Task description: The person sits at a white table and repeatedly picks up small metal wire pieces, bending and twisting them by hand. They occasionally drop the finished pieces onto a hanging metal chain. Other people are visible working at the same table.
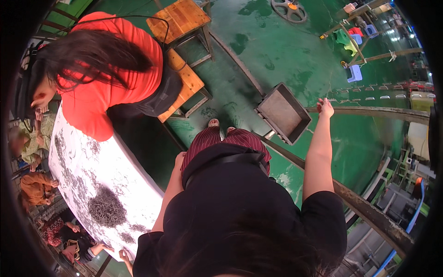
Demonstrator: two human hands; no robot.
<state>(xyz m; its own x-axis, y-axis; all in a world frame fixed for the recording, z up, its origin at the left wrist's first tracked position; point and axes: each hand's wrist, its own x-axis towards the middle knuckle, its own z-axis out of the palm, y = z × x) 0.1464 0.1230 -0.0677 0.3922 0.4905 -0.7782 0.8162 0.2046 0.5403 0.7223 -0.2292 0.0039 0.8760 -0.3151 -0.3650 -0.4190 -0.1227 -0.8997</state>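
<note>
Sitting just to the left of the person's right hand (325, 108) is a dark grey plastic bin (282, 111), shallow and rectangular, with raised walls and a paler, scuffed, brownish bottom facing up. That hand is held out, fingers loosely curled and parted, nothing visible in its grasp. The left hand (179, 160) is down beside the maroon striped trousers (207, 147), partly hidden; I can't tell whether it grips anything. A worn metal rail (371, 213) runs from near the bin and crosses beneath the right forearm (319, 154), the closest obstacle on that side. Over on the left, a white-topped table (129, 175) carries a heap of thin dark pieces (107, 207), with more scattered around. A co-worker in a red shirt (138, 69) leans over it, beside wooden-topped benches (187, 85). Farther off, a spoked wheel (290, 9) lies on the green floor (254, 51).
</note>
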